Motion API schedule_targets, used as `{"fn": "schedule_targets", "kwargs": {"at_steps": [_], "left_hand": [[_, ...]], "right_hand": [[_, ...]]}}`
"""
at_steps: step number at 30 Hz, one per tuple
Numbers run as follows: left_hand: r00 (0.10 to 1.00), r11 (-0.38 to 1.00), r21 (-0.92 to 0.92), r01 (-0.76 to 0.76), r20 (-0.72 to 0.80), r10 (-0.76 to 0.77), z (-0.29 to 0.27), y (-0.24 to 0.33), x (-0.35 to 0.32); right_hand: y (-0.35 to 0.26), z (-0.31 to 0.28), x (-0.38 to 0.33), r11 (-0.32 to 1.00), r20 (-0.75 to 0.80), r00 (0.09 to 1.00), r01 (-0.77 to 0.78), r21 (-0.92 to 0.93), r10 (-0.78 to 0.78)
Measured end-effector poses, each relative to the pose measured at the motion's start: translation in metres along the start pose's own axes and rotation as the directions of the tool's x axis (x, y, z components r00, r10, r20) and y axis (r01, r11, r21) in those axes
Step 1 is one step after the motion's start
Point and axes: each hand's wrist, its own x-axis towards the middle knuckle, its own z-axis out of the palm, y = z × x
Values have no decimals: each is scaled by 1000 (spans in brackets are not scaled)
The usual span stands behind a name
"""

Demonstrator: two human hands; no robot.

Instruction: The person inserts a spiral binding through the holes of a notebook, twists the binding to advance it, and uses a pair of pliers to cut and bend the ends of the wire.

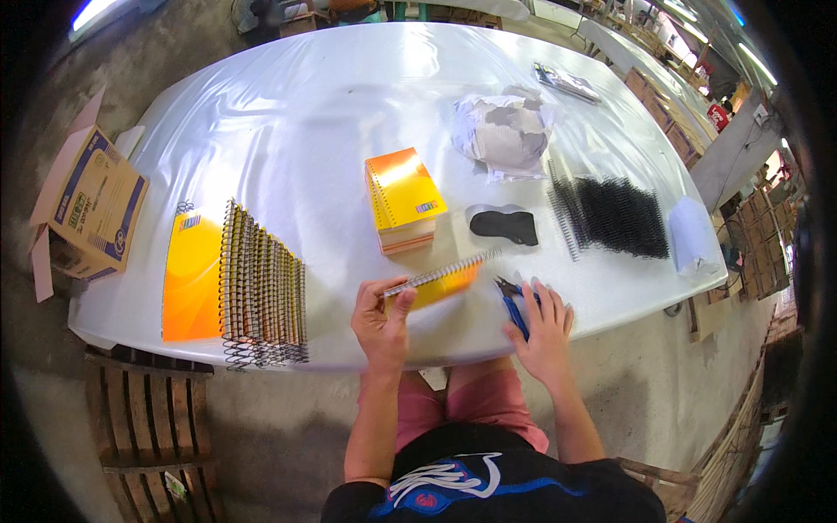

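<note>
My left hand grips a yellow-orange spiral notebook by its bound edge, thumb against the coil. The notebook is held above the near edge of the table, and its coil sticks out past the far end. To the right, my right hand has its thumb and fingers around the blue handles of cutting pliers, whose dark jaws point away from me. Beyond my left hand stands a stack of yellow-orange notebooks with pages punched along one side. On the left, several coil-bound notebooks lie overlapping in a row.
A plastic-covered table spans the view. Black spiral coils lie at the right beside a white roll. A dark flat piece and crumpled wrapping sit farther in. An open carton stands at the left edge.
</note>
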Motion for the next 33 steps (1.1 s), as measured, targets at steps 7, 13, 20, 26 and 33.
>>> {"fn": "schedule_targets", "kwargs": {"at_steps": [7,13,20,26,33], "left_hand": [[974,936,270,-226,39,224,10,29,-6],[968,927,282,-247,17,252,9,33,-12],[913,851,360,-382,5,408,6,31,-13],[805,713,469,-521,-9,594,10,29,-19],[895,889,321,-326,-196,400,1,43,-10]], "right_hand": [[-18,-13,4,653,-205,978,174,737,-29],[-74,-74,4,763,-296,897,438,476,-330],[-82,-78,3,767,-214,908,419,486,-360],[-77,-71,-6,192,149,915,-81,978,-375],[-64,-48,3,525,-28,929,233,819,-370]]}}
